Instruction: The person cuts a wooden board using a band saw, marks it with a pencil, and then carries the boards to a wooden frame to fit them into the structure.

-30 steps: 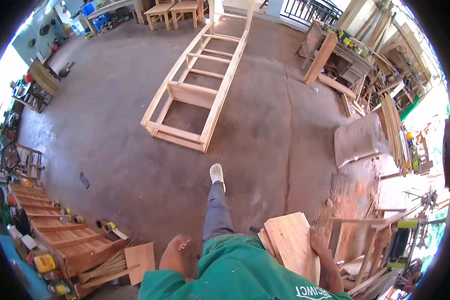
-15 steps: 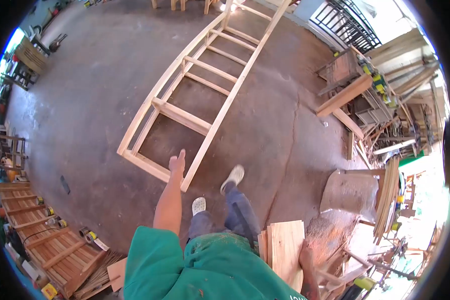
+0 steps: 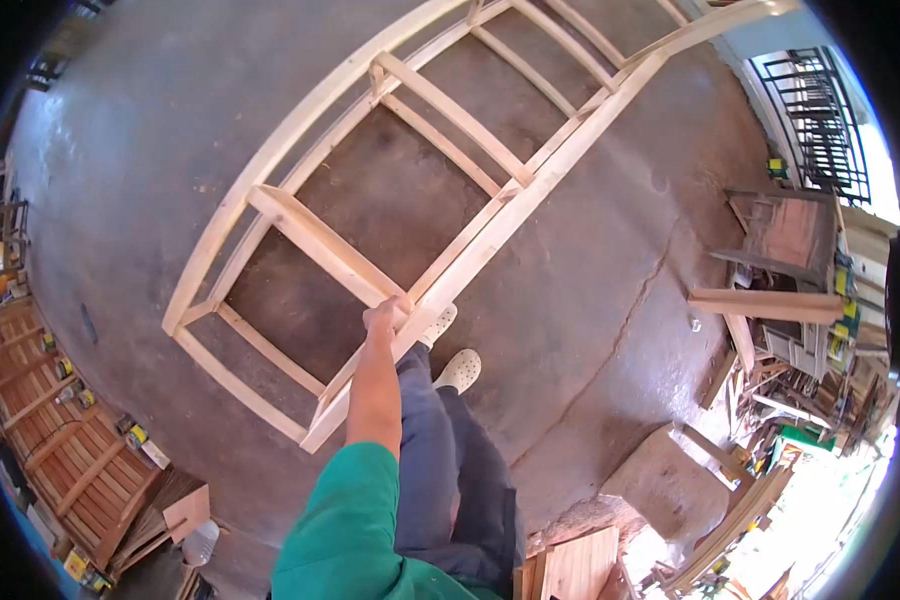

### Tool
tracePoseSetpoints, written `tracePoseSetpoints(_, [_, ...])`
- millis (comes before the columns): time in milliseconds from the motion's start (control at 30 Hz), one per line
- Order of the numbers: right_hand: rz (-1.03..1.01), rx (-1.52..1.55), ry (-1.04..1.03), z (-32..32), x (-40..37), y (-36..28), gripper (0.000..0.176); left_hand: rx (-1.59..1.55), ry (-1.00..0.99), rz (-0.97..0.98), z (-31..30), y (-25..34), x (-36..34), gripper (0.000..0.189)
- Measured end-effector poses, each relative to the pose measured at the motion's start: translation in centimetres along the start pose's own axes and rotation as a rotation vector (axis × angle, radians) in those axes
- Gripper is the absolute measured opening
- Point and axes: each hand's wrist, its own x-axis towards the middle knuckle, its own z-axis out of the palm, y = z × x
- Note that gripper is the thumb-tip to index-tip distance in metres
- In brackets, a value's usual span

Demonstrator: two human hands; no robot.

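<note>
A long, pale wooden frame [image 3: 320,250] with several crossbars lies on the concrete floor and runs from the lower left up to the top right. My left hand [image 3: 388,315] reaches forward from a green sleeve and closes on the frame's near long rail, where a crossbar meets it. My white shoes [image 3: 460,370] stand right beside that rail. A stack of short wooden boards [image 3: 580,565] shows at the bottom edge by my right side. My right hand is out of sight.
Slatted wooden racks with small tins [image 3: 50,440] line the left edge. At the right stand a wooden bench with loose planks [image 3: 780,300] and tool clutter. A grey slab [image 3: 660,485] lies at the lower right, and a black railing [image 3: 820,110] at the upper right.
I have walked up to the frame, which now fills the view. My left hand swung forward from my side and took hold of the rail. My right hand left the view.
</note>
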Motion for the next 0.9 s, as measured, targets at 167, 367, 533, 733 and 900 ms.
tracePoseSetpoints(167, [0.434,-0.009,-0.411,-4.5,3.9,-2.4,0.036,-0.168,0.103,0.034,0.1,-2.0,0.1,0.031])
tracePoseSetpoints(367, [0.415,0.114,-0.450,-7.8,8.2,-5.4,0.036,-0.327,-0.075,0.152,-1.0,-2.2,-0.7,0.014])
tracePoseSetpoints(533, [0.388,0.138,-0.467,-10.1,10.8,-6.3,0.037,-0.376,-0.371,0.318,-2.5,-1.8,-3.0,0.016])
tracePoseSetpoints(733, [0.376,0.182,-0.458,-12.2,12.9,-6.9,0.039,0.081,-0.323,0.033,-2.8,-1.3,-0.7,0.067])
tracePoseSetpoints(900, [0.173,0.073,-0.362,-8.8,11.7,0.7,0.042,0.623,0.441,0.961,-4.0,5.1,-6.4,0.111])
